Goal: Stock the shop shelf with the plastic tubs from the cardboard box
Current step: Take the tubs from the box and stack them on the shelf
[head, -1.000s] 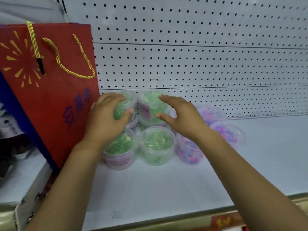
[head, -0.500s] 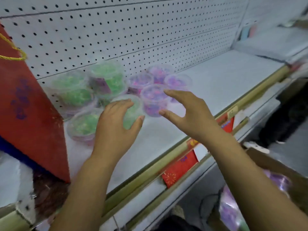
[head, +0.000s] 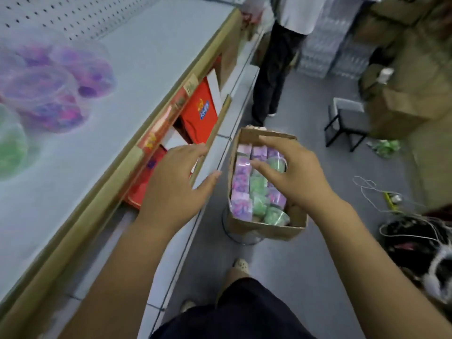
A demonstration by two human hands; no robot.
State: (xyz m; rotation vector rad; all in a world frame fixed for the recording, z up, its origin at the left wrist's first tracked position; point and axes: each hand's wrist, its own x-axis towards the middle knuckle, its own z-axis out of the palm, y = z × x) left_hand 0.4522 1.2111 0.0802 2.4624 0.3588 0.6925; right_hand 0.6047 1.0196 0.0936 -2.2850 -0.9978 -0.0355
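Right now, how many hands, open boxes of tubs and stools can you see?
Hands: 2, the left hand and the right hand, both empty
Open cardboard box of tubs: 1
Stool: 1
Total: 4

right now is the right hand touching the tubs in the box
Cannot tell: in the head view the right hand overlaps the tubs, hiding any gap.

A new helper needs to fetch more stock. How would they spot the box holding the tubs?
Start at the long white shelf and look down into the aisle beside it: the cardboard box stands under the right hand. Unlike the brown cartons piled far right, its top is open, showing purple and green tubs.
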